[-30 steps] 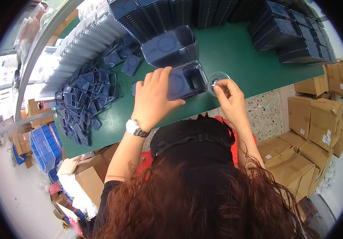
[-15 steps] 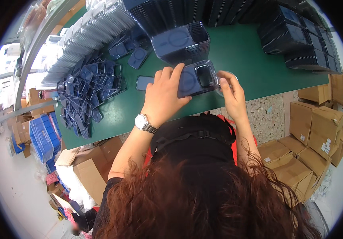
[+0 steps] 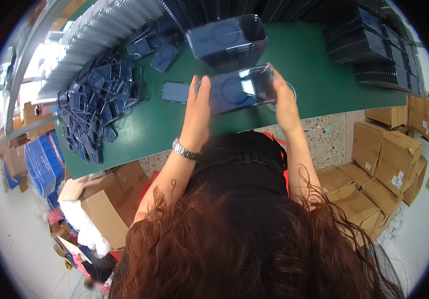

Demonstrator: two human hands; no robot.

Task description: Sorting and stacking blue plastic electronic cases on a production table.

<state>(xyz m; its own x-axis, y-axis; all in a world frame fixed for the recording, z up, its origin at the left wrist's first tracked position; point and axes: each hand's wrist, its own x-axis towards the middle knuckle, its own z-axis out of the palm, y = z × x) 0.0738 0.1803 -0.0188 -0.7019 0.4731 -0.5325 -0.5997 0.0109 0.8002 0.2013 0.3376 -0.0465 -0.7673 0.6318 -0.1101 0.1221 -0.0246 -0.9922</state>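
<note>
Between my two hands is a dark-blue translucent phone case (image 3: 230,94) with a ring on its back and a shiny opening near its right end. My left hand (image 3: 198,104), wearing a metal watch, presses against its left end. My right hand (image 3: 287,107) closes round the right end. Just beyond the held case stands a nested stack of similar phone cases (image 3: 217,40). A flat grey phone-shaped piece (image 3: 174,92) lies left of my left hand. Partly hidden behind my right hand is a round clear-rimmed thing (image 3: 293,89), its kind unclear.
A loose heap of blue phone cases (image 3: 95,97) covers the left of the green table (image 3: 304,74). Rows of clear trays (image 3: 109,32) line the far left, and dark stacks (image 3: 359,42) the far right. Cardboard boxes (image 3: 384,144) sit right of the table, blue crates (image 3: 45,162) at left.
My left hand has shifted from lying over the case to its left end. My right hand has come in to grip the right end. The view has shifted slightly.
</note>
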